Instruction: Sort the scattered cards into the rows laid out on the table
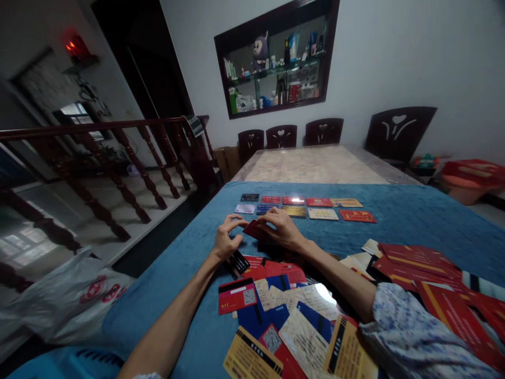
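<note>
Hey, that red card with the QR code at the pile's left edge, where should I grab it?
Probably its left short edge, coming in from the left. The red card lies flat with that end over bare blue cloth, while its right end butts against other cards in the pile. Pinch it there.

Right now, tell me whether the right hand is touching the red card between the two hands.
Touching. The head view shows the fingers of the right hand lying over the right end of the red card, with no gap between them.
</note>
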`<state>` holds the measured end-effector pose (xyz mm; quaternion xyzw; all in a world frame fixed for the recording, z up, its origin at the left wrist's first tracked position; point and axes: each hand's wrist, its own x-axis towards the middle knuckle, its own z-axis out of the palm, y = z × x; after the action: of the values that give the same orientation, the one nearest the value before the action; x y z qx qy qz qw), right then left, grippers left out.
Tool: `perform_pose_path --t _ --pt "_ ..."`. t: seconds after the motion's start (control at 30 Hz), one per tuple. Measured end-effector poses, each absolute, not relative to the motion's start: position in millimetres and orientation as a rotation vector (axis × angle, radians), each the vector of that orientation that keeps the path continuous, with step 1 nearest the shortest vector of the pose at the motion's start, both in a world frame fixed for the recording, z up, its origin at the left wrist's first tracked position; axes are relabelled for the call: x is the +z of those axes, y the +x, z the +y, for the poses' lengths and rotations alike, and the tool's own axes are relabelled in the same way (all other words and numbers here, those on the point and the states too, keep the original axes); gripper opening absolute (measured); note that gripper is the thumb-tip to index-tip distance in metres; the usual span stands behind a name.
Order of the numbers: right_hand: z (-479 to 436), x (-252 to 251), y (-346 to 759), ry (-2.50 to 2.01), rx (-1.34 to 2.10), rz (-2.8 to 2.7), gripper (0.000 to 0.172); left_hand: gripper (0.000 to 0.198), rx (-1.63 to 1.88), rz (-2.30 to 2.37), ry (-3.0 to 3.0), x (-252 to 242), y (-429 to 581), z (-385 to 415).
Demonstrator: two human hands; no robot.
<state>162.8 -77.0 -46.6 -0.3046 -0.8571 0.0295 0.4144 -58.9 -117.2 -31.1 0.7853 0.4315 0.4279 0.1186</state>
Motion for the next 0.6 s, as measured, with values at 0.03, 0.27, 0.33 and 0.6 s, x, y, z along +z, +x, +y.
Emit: perform_pose_path --t 0.03,0.27,0.33,0.6 --pt "-76.8 -46.8 162.5 -0.765 0.066 -2.152 0.018 0.033 1.271 1.252 2.297 -31.0 -57.9 -117.7" --pt "-83.1 -46.1 159.9 -0.789 0.089 -2.237 0.019 0.013 1.343 1.309 2.287 -36.9 -53.8 -113.5" --pt "-85.5 -45.6 162.0 -0.828 0.109 -2.294 0.023 0.011 1.336 1.337 2.288 -38.3 -56.1 -112.0" --pt "-84.9 -44.4 169.3 -0.942 0.204 -2.362 0.034 0.006 1.244 1.4 2.33 -40.1 -62.0 -108.0"
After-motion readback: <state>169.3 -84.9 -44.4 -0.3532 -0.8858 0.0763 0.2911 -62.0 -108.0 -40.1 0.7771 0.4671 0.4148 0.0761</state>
